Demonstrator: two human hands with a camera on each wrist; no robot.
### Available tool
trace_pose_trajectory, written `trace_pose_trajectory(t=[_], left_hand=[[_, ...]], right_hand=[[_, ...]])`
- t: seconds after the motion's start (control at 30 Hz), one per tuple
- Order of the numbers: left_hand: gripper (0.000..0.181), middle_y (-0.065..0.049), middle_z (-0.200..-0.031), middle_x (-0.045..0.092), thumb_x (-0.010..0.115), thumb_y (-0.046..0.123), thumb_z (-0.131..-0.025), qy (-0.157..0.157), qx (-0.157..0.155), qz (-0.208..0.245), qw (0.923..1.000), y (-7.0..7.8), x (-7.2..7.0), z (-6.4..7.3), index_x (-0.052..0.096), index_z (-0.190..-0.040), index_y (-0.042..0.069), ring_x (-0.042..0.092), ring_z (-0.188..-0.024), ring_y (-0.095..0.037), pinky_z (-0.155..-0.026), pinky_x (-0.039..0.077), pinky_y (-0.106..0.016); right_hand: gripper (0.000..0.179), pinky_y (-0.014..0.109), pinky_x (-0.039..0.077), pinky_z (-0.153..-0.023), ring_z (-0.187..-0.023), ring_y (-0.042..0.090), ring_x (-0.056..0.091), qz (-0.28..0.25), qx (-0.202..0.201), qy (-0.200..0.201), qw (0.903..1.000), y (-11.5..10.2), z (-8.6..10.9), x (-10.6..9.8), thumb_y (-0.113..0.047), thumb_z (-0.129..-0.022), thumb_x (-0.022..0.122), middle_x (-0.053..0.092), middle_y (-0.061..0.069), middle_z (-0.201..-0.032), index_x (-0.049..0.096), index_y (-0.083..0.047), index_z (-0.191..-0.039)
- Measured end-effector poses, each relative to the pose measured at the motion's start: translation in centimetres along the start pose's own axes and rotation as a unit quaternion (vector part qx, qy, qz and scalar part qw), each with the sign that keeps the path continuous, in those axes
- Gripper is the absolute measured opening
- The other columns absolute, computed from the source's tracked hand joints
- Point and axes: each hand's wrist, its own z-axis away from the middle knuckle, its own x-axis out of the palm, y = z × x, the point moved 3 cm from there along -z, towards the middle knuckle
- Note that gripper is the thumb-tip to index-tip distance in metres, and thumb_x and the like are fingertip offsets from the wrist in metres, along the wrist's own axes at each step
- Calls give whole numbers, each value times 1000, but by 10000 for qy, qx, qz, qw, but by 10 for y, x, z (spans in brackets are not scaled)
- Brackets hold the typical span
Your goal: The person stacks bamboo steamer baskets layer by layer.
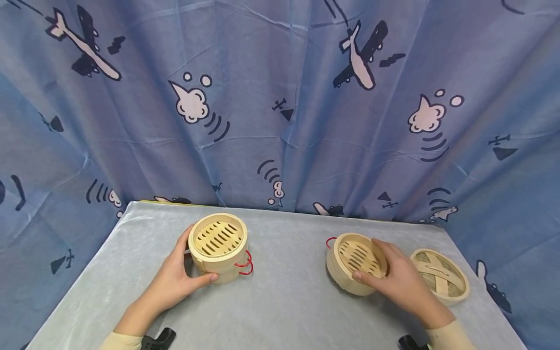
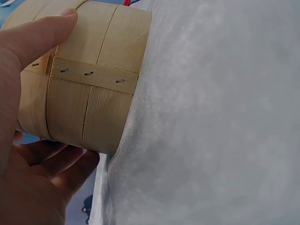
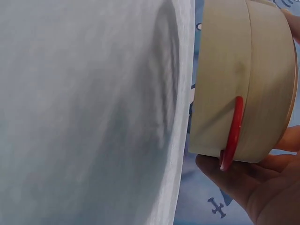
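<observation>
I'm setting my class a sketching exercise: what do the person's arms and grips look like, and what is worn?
The left grip and right grip are bare human hands, ungloved. The left sleeve and right sleeve are pale cream and look plain. The left wrist piece is black with a rounded end; the right wrist piece, also black, is partly cut off. No cables show.

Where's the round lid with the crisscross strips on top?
In the head view, the round lid lies at the right side of the grey-covered table, just right of the right hand, which holds a steamer basket.
</observation>
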Motion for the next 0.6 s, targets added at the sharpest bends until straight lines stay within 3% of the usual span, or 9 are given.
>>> trace_pose_trajectory(t=[0.6], left_hand=[[130,0,-162,49,103,38,-77,-5,85,85,9999,-3,0,-1,19,-176,24,51,-140,-14,-106,47,-19]], right_hand=[[97,69,44,-112,-139,46,56,-183,-630,120,9978,-41,-26,7,-54,-86,91,59,21,-152,54,2,-156]])
